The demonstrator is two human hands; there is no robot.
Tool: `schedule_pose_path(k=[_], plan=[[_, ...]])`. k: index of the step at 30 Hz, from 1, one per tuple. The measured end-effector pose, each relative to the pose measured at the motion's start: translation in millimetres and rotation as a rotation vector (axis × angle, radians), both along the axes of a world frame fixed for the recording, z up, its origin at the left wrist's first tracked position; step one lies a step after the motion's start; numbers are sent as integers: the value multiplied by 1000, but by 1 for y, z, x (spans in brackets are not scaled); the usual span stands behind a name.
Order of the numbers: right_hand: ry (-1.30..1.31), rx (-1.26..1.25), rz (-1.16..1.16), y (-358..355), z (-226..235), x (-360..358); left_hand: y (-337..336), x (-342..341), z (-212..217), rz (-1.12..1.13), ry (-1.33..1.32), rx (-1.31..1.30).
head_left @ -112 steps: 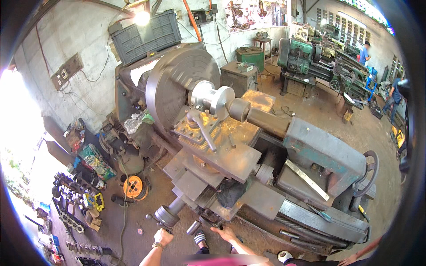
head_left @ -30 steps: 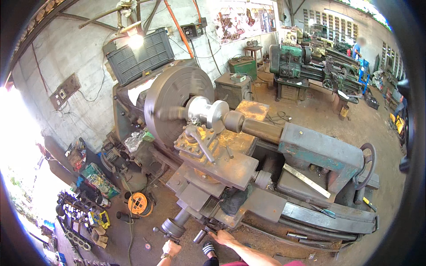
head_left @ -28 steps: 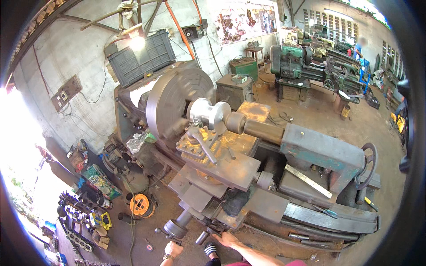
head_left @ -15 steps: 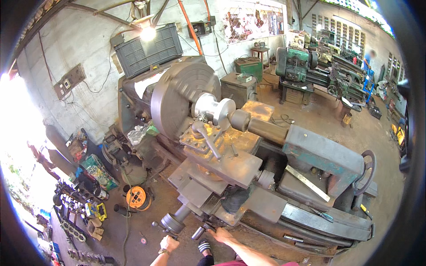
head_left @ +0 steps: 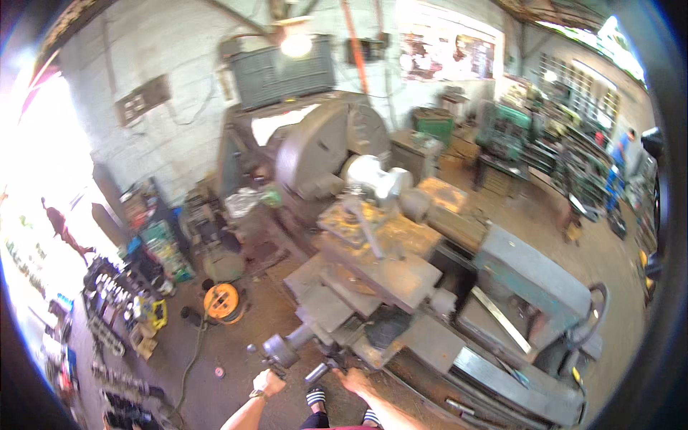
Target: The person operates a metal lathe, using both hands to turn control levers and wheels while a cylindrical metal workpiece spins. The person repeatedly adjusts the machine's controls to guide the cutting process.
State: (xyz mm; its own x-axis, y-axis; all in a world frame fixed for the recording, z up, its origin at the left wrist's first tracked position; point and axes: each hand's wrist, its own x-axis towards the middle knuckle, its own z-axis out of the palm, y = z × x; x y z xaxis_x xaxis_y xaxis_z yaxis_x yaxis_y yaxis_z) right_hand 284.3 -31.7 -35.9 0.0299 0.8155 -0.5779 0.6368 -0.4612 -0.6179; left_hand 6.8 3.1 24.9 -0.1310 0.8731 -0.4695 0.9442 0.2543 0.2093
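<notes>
floor (head_left: 233, 337): open between orange reel (head_left: 222, 302) and lathe (head_left: 380, 276) edge
my left hand (head_left: 269, 382): wrapped round crank (head_left: 279, 351)
right hand (head_left: 352, 380): at steel handle (head_left: 316, 373), can't tell grip
count: one reel, two striped slides (head_left: 315, 395)

No text, label, number or sign can be read (the view is blurred). The white sheet (head_left: 274, 127) on the lathe (head_left: 383, 272), the pale flat strip (head_left: 502, 319) lying along its tailstock (head_left: 534, 266), the patterned green bag (head_left: 163, 246), the orange reel (head_left: 222, 302) and the wall panel (head_left: 145, 100) show no lettering clear enough to make out.
</notes>
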Motion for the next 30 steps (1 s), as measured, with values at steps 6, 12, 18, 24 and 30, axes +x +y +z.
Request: schedule_pose_path(k=[6, 12, 18, 24, 30], plan=[[-74, 146, 22, -3, -6, -10, -9, -17, 1, -55, -70, -53], [-90, 272, 93, -20, -30, -27, -27, -17, 2, 43, -121, 89], [-99, 288, 126, -21, -33, -30, -27, -18, 2, 40, -132, 139], [-110, 287, 142, -22, -35, -28, -25, -22, -2, 56, -120, 129], [-124, 298, 154, -22, -38, -21, -27, -18, -14, 60, -166, 163]])
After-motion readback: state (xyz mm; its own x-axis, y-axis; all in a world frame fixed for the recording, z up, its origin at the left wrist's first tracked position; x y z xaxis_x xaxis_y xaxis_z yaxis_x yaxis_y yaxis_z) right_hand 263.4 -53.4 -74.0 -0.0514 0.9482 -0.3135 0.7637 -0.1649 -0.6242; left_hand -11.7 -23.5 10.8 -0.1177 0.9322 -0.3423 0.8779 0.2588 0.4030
